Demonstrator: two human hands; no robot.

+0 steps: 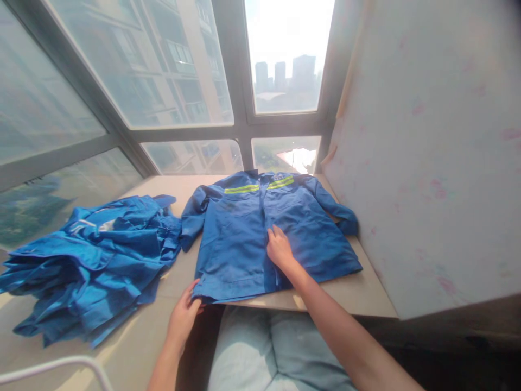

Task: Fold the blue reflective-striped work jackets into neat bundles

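While the blue jacket (232, 233) lay front side up on the pale tabletop (173, 282), collar towards the windows and hem along the near edge, I followed both hands remotely through the head camera. Left hand (184, 315): at the hem's left corner, thumb and fingers closed around the cloth, pinching it right at the table's edge. Right hand (280, 250): on the lower half of the front, beside the centre opening, fingers curled inward and bunched together; I could not tell whether any fabric was caught between them. The right forearm crossed over the hem.

Noted on the jacket: a yellow-green stripe (241, 189) on either side of the chest; sleeves angled out, the left one (193, 222) reaching close to a crumpled heap of blue clothing (122, 239), the right one (345, 222) near the flowered wall panel (439, 136). Small marks above the right stripe were too blurred for me to read.

The heap sat on the left of the tabletop. A white tube (61, 362) curved through the near left corner. Below the hem I saw the person's light trousers (244, 347). Hazy tower blocks (303, 70) stood beyond the glass.
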